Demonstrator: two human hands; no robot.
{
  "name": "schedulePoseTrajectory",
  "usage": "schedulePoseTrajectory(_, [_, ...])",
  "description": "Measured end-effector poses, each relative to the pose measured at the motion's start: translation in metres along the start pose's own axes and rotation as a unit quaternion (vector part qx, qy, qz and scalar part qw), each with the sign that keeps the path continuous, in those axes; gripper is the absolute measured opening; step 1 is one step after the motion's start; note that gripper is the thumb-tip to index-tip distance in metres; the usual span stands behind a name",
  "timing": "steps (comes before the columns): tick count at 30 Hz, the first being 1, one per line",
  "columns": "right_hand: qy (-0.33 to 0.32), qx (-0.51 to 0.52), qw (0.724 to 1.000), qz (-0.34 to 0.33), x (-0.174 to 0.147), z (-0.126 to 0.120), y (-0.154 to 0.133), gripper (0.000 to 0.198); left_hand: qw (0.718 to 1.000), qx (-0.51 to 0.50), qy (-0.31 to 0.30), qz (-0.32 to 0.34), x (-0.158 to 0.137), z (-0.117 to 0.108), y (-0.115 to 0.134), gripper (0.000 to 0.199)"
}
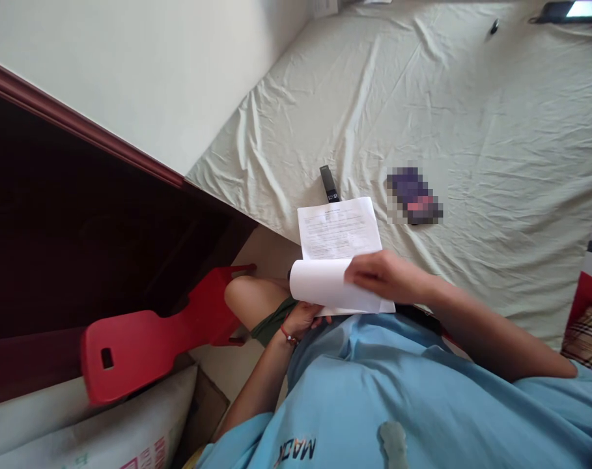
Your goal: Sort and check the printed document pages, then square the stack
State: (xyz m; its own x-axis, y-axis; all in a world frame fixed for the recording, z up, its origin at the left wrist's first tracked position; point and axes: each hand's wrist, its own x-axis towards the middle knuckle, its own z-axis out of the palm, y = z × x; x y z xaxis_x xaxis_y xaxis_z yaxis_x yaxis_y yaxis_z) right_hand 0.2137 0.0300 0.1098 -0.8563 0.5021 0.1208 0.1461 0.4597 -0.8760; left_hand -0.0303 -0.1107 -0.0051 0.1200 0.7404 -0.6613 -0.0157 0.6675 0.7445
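Note:
A stack of printed papers (342, 228) lies partly on the bed edge and partly over my lap, its text facing up. One white sheet (320, 280) is curled over toward my body, showing a blank side. My right hand (386, 273) has its fingers closed on the right part of that curled sheet. At the near left corner of the stack is my left hand (303, 319), gripping the lower edge, with some fingers hidden beneath it. A dark, narrow object (329, 182) with white lettering sticks out past the far edge of the papers.
A blurred-out dark purple and pink object (415, 195) lies on the bedsheet (471, 130) to the right. Farther back are a small black item (494, 27) and a device with a lit screen (586, 9). A red plastic chair (129, 345) and white sacks (144, 423) stand left.

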Motion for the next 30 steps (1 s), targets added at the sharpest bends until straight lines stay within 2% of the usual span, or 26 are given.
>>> schedulePoseTrajectory(1, [0.111, -0.055, 0.99, 0.069, -0.004, -0.007, 0.011, 0.024, 1.0, -0.001, 0.001, -0.003, -0.001, 0.002, -0.002, 0.048])
schedulePoseTrajectory(2, [0.191, -0.111, 0.967, 0.128, -0.007, -0.012, 0.024, 0.022, 1.0, -0.002, 0.003, -0.006, -0.001, 0.004, -0.004, 0.049])
schedulePoseTrajectory(3, [0.245, -0.158, 0.94, 0.18, -0.009, -0.015, 0.038, 0.022, 1.0, -0.003, 0.004, -0.007, -0.001, 0.006, -0.005, 0.05])
schedulePoseTrajectory(4, [0.269, -0.187, 0.919, 0.219, -0.011, -0.016, 0.051, 0.021, 1.0, -0.002, 0.005, -0.008, -0.001, 0.007, -0.006, 0.051])
schedulePoseTrajectory(7, [0.3, -0.234, 0.883, 0.274, -0.011, -0.011, 0.079, 0.026, 1.0, 0.004, 0.001, -0.008, 0.0, 0.009, -0.007, 0.053])
schedulePoseTrajectory(14, [0.316, -0.259, 0.86, 0.307, -0.01, 0.006, 0.091, 0.034, 0.999, 0.016, 0.019, -0.022, 0.002, 0.011, -0.012, 0.054])
schedulePoseTrajectory(22, [0.364, -0.16, 0.889, 0.225, -0.019, 0.009, 0.104, 0.03, 0.997, 0.036, 0.045, -0.05, 0.005, 0.011, -0.018, 0.06])
schedulePoseTrajectory(25, [0.35, -0.109, 0.911, 0.191, -0.018, 0.007, 0.106, 0.022, 0.997, 0.039, 0.05, -0.053, 0.002, 0.012, -0.017, 0.066])
schedulePoseTrajectory(30, [0.326, -0.037, 0.933, 0.149, -0.02, -0.001, 0.101, 0.023, 0.997, 0.021, 0.055, -0.04, 0.002, 0.016, -0.012, 0.064])
